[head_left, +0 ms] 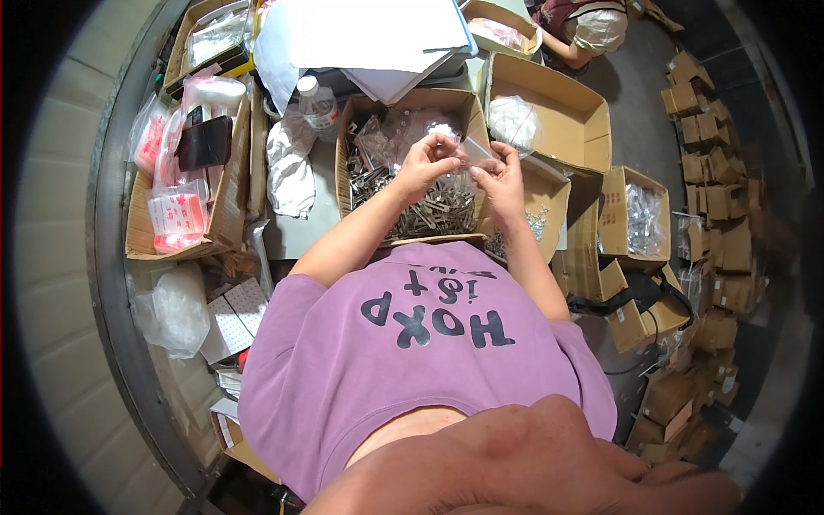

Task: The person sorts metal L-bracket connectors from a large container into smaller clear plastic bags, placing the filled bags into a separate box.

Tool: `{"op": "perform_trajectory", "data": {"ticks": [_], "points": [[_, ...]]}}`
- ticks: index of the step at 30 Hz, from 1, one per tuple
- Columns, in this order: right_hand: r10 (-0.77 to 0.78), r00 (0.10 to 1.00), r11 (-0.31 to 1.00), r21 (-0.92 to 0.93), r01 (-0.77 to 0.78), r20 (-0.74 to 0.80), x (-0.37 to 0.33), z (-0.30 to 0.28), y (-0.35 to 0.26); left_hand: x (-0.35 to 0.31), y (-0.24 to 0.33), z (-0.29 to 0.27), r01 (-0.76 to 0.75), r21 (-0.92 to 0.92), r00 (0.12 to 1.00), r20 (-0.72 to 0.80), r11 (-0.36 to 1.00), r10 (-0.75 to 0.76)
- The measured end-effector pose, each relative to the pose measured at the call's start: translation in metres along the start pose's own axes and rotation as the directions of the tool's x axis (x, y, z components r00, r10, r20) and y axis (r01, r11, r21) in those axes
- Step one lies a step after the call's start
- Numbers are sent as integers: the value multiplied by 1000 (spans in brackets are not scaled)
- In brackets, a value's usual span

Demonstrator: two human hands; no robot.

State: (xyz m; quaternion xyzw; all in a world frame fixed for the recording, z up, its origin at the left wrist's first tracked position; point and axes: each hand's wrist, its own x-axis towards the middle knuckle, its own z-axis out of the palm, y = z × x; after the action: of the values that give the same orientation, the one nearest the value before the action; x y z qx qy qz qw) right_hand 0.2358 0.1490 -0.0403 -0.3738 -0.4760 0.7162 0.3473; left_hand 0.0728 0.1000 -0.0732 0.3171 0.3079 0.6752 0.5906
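A small clear plastic bag (474, 152) is stretched between my two hands, above an open cardboard box (347, 193). My left hand (422, 165) pinches the bag's left side with thumb and fingertips. On its other side, my right hand (501, 184) grips the bag between thumb and index finger. What the bag contains, if anything, is too small to make out. Below my hands, the box holds a heap of narrow metal pieces (429, 215), with clear plastic bags (403, 129) in its far part.
Small screw-like metal parts (536, 223) lie in a carton on the right. Behind it, a larger box (562, 103) contains a white bag. A plastic bottle (318, 110) and white cloth (292, 167) are at left, beside a box with a phone (206, 143). Another person (588, 34) is at far right.
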Motion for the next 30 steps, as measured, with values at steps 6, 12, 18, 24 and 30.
{"op": "perform_trajectory", "data": {"ticks": [6, 12, 18, 24, 30], "points": [[-63, 990, 870, -479, 117, 129, -3, -4, -9, 3, -3, 0, 255, 194, 958, 80, 947, -275], [-76, 994, 830, -548, 104, 73, -1, -13, -12, 2, -4, -5, 245, 184, 968, 13, 952, -252], [-216, 973, 694, -687, 213, 84, -8, -14, -20, 2, 3, -4, 130, 465, 991, -82, 876, -104], [-375, 872, 532, -697, 481, 315, -18, 6, -46, 2, -8, -1, 67, 407, 998, -16, 911, -67], [-274, 866, 409, -764, 499, 419, -14, 9, -46, -1, 8, 5, 69, 773, 997, -77, 630, -15]]}}
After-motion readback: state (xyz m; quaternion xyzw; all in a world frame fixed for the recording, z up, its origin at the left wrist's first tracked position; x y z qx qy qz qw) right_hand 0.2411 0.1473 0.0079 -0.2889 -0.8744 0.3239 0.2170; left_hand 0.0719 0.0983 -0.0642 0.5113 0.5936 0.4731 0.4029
